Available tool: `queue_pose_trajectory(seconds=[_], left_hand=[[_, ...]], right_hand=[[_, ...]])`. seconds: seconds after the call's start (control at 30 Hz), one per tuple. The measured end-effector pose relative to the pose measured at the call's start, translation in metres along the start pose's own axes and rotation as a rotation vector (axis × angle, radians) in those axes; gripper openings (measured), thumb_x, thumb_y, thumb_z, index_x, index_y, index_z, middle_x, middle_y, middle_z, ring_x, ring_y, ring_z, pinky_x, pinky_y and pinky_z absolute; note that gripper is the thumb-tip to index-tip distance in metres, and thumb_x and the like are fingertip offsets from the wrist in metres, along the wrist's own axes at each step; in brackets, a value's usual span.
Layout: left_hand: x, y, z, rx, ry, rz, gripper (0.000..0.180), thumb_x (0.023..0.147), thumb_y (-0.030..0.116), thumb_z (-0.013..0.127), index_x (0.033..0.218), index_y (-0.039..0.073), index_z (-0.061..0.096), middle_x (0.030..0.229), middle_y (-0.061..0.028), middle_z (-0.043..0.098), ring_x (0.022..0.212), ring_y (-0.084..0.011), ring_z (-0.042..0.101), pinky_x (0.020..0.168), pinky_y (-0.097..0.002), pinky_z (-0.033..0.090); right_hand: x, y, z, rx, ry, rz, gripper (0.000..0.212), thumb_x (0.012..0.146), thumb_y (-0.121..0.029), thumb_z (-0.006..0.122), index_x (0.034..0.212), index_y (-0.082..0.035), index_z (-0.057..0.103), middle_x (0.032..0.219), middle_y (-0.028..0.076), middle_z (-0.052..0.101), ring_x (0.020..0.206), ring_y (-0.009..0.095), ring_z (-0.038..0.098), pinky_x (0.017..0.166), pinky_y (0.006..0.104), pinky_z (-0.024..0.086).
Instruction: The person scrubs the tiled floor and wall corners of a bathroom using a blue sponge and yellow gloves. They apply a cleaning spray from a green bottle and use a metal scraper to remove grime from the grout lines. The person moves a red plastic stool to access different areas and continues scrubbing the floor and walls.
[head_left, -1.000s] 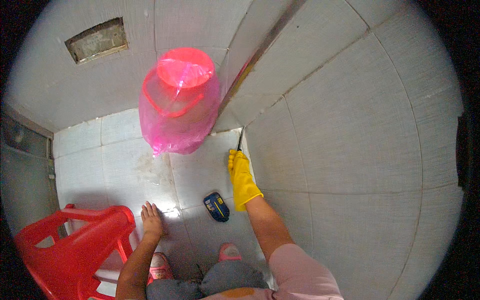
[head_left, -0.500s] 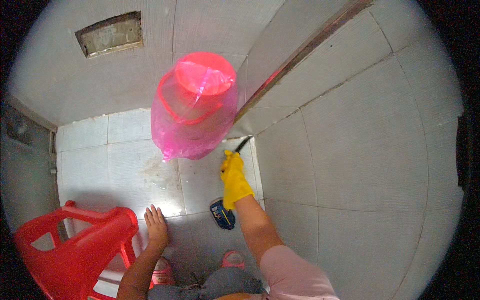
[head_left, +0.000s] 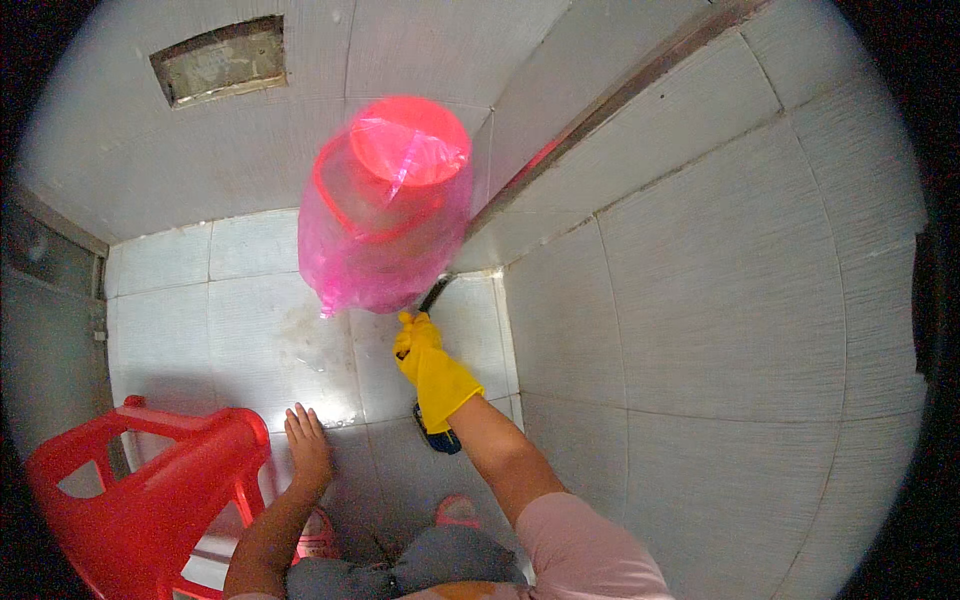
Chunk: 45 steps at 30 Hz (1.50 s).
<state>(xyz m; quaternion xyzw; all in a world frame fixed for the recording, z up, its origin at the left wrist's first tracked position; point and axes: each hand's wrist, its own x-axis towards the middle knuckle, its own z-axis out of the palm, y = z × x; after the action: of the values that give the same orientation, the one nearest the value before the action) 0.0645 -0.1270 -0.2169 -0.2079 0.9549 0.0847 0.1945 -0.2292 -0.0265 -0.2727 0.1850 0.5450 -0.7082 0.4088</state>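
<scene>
In a yellow rubber glove, my right hand (head_left: 418,342) is closed around a slim black tool (head_left: 433,295). The tool's tip points up and right, beside the pink plastic bag (head_left: 380,255); its kind I cannot make out. Below the glove's cuff lies a dark blue, rounded thing (head_left: 441,441) on the tiled floor, mostly covered by my forearm. My bare left hand (head_left: 308,445) is stretched flat with fingers apart, low over the floor near my left foot, and holds nothing.
A red plastic stool (head_left: 150,490) stands at the lower left. The pink bag wraps a red-pink container (head_left: 410,140) by the far corner. Tiled walls (head_left: 700,300) close in the right and far sides. A brown stain (head_left: 312,335) marks the floor tiles (head_left: 240,330).
My right hand and the black tool have moved left, away from the wall corner toward the bag. My forearm now covers more of the blue thing. My left hand stays nearly still.
</scene>
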Motion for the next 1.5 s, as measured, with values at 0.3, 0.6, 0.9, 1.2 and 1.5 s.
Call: queue_pose_trajectory(seconds=[0.3,0.6,0.9,1.2,1.5], left_hand=[[-0.009,-0.018,0.036,0.149,0.090,-0.025,0.067,0.076,0.020,0.051,0.131,-0.011,0.025,0.138,-0.0312,0.015,0.128,-0.0468,0.015,0.106,-0.0505,0.011],[-0.010,-0.013,0.009,0.117,0.049,-0.014,0.075,0.075,0.029,0.058,0.131,-0.009,0.025,0.139,-0.0297,0.015,0.128,-0.0455,0.015,0.106,-0.0499,0.012],[-0.019,-0.026,0.014,0.076,0.006,-0.032,0.085,0.069,0.030,0.065,0.132,-0.009,0.023,0.139,-0.0303,0.015,0.129,-0.0463,0.013,0.106,-0.0506,0.012],[-0.025,-0.030,-0.008,-0.030,-0.082,-0.028,0.098,0.058,0.029,0.073,0.132,-0.010,0.020,0.140,-0.0301,0.012,0.129,-0.0462,0.014,0.106,-0.0508,0.011],[-0.018,-0.037,0.059,0.119,0.186,-0.030,0.073,0.073,0.020,0.057,0.131,-0.009,0.023,0.139,-0.0300,0.015,0.129,-0.0460,0.015,0.106,-0.0509,0.012]], right_hand=[[-0.008,-0.015,0.018,0.436,0.067,0.199,0.029,0.089,-0.036,0.039,0.076,-0.013,0.052,0.049,-0.006,0.035,0.035,0.010,0.028,0.032,0.0252,0.024],[0.007,-0.015,0.011,-0.969,0.004,-0.300,0.024,0.084,-0.035,0.042,0.089,-0.016,0.055,0.073,0.002,0.049,0.061,0.016,0.045,0.050,0.0315,0.036],[-0.001,-0.034,0.023,0.394,0.097,0.100,0.026,0.086,-0.034,0.040,0.086,-0.014,0.057,0.063,0.001,0.046,0.051,0.015,0.041,0.043,0.0293,0.033],[-0.002,-0.009,0.015,0.302,0.201,0.060,0.030,0.089,-0.033,0.037,0.084,-0.012,0.058,0.053,0.001,0.044,0.041,0.014,0.037,0.036,0.0270,0.030],[-0.041,-0.056,-0.057,-1.001,0.520,-0.082,0.033,0.088,-0.033,0.041,0.097,-0.007,0.059,0.078,0.011,0.057,0.071,0.029,0.051,0.061,0.0359,0.040]])
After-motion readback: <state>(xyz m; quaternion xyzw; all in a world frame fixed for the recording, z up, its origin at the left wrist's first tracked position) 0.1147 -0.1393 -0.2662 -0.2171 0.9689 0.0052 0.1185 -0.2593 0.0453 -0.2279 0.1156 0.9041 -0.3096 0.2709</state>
